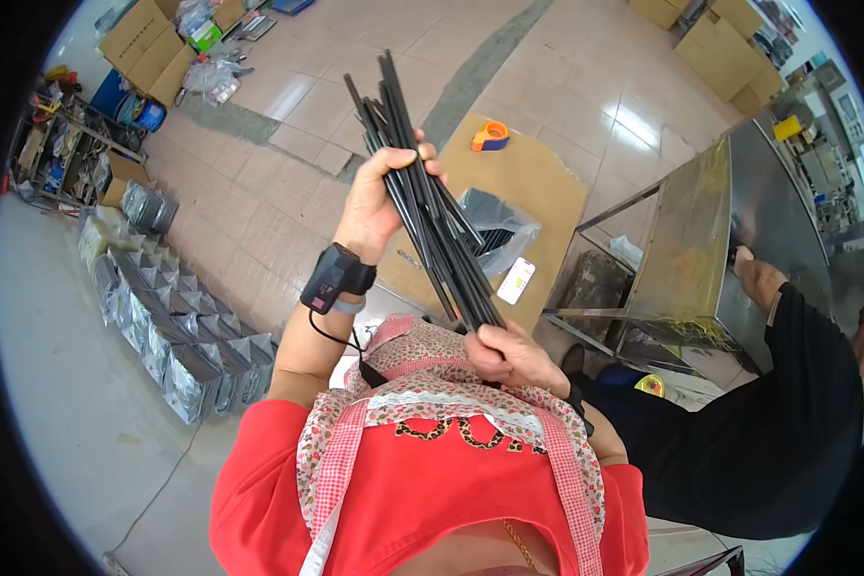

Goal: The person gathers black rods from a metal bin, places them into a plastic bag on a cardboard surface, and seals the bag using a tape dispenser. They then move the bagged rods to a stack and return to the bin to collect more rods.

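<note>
Sticks (430, 216), black and thin, are gathered in a loose bundle in front of the person's chest in the head view, slanted from the far left down toward the near right, with their far ends uneven and slightly fanned. The bundle is wrapped partway along by the left hand (371, 197), its fingers closed around it and its thumb laid across the top. Near the lower end, the sticks are gripped by the right hand (516, 357), its fingers curled in around them.

Beyond the bundle, a clear plastic bag (520, 230) with dark pieces inside is set on brown cardboard (559, 192). A phone (516, 280) with a lit screen is placed near the bag, and an orange and blue ring-shaped object (491, 137) is seen farther back. At the right, a metal table (776, 206) is touched by another person's hand (756, 276). Rows of wrapped packages (187, 350) are stood on the floor at the left.
</note>
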{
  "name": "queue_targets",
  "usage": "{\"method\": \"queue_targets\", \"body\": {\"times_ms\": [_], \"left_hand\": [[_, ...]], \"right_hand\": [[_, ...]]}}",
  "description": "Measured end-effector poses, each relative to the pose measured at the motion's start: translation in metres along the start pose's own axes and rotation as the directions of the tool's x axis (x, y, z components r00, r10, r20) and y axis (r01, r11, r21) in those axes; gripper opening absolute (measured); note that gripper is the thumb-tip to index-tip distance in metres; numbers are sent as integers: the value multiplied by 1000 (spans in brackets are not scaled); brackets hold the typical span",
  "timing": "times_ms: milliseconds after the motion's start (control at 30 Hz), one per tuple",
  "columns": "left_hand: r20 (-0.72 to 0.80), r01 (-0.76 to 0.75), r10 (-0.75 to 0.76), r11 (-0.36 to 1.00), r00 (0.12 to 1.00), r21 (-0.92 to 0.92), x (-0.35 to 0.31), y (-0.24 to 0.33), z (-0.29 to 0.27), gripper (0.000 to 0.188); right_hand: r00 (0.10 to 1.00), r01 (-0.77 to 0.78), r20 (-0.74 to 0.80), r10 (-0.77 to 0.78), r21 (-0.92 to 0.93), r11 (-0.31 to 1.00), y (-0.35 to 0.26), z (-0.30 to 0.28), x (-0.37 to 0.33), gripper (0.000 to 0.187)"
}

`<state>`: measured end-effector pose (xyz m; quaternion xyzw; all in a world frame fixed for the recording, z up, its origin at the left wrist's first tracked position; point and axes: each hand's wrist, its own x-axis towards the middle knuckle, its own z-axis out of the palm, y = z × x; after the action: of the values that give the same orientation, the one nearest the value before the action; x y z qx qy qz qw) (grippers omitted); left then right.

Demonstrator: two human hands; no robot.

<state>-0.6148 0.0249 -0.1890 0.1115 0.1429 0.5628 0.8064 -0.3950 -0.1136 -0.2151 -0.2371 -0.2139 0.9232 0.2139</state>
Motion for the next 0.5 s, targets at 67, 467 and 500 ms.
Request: {"method": "queue_targets", "body": {"times_ms": [67, 467, 500], "left_hand": [[25, -29, 29, 999, 999, 23, 4, 9, 0, 33], [-21, -225, 225, 974, 974, -18, 27, 75, -36, 18], [-54, -253, 251, 967, 967, -38, 29, 91, -46, 16]], "right_hand": [[998, 18, -51, -19, -21, 1000, -4, 10, 1, 25], [979, -111, -202, 17, -465, 878, -15, 41, -18, 24], [982, -49, -181, -58, -535, 844, -13, 42, -25, 25]]}}
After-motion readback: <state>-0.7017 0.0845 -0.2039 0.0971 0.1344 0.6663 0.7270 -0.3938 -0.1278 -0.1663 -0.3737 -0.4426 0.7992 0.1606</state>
